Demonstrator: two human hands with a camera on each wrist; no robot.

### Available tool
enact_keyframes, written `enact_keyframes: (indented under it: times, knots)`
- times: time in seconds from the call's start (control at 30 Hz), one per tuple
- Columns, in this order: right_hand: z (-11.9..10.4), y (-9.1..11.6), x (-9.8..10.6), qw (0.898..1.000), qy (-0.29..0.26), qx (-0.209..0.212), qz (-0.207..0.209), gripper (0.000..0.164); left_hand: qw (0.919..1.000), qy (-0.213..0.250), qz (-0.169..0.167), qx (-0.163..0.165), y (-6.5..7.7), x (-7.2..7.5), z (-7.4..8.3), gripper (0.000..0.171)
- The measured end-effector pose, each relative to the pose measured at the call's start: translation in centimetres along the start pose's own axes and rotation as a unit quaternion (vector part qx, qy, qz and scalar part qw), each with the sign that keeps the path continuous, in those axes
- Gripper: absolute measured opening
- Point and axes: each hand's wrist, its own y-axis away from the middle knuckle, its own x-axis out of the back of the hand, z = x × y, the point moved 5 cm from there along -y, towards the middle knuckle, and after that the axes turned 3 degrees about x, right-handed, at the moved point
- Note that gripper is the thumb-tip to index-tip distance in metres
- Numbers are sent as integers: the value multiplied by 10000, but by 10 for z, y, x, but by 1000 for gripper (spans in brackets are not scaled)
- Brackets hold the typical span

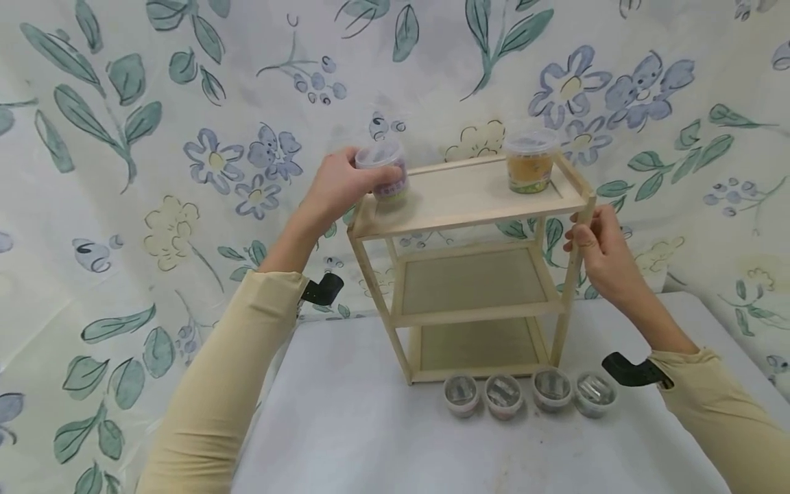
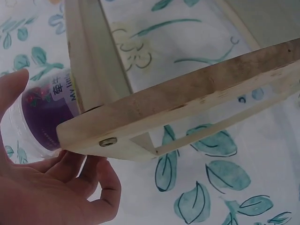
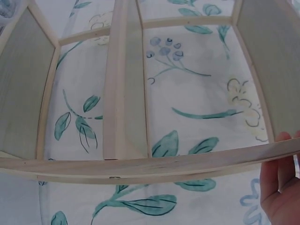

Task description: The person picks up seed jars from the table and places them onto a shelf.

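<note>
A three-tier wooden shelf (image 1: 475,312) stands on the white table. On the left end of its top tier my left hand (image 1: 345,182) grips a lidded plastic tub with a purple label (image 1: 389,180); the left wrist view shows thumb and fingers around the purple tub (image 2: 44,110) beside the shelf's corner. At the right side, my right hand (image 1: 601,250) holds the shelf's upright just below the top tier, fingertips on the wooden post (image 3: 276,149) in the right wrist view. A second lidded tub, orange with green at its base (image 1: 529,165), sits at the top tier's right end.
Several small clear lidded cups (image 1: 504,394) with grey contents stand in a row before the shelf's front foot. The white table (image 1: 345,425) reaches back to a floral cloth (image 1: 204,219) hanging behind. The middle tier (image 1: 475,278) and lower tier are bare.
</note>
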Motion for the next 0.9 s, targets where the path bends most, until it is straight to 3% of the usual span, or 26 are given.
enact_keyframes:
  times: [0.5, 0.73, 0.9]
  knots:
    - [-1, 1, -1, 9999, -86, 84, 18, 30, 9995, -217, -225, 59, -6, -12, -7, 71]
    - [-1, 0, 1, 9998, -97, 157, 100, 31, 9985, -506, -208, 24, -10, -16, -6, 77]
    - [-1, 0, 0, 9998, -106, 114, 105, 32, 9987, -454, -214, 8, -10, -16, -7, 77]
